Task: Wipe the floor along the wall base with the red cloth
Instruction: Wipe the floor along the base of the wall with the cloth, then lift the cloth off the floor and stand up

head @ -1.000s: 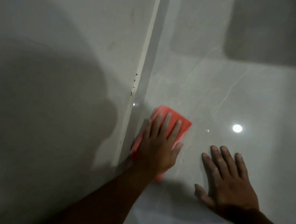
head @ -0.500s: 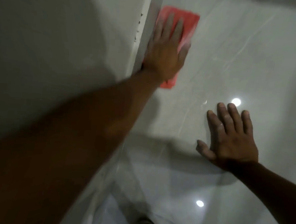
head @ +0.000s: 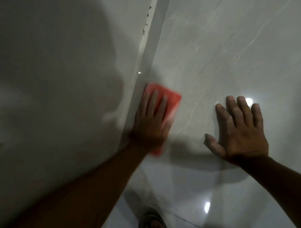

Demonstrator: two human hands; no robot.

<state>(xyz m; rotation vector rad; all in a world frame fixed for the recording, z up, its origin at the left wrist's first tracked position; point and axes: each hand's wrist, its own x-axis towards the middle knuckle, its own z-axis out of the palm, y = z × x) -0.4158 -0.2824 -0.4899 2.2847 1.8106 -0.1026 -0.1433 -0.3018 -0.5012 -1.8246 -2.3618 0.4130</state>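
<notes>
You are in a dim indoor room, likely a home, though nothing fixes which room. Floor: glossy pale grey tiles with faint marble veining, a grout line near the bottom edge, and round ceiling-light reflections on the polish. Wall: plain, painted off-white, meeting the floor at a tiled skirting strip with small dark specks along its top edge.

Left hand on cloth against wall base; right hand on floor beside.
</notes>
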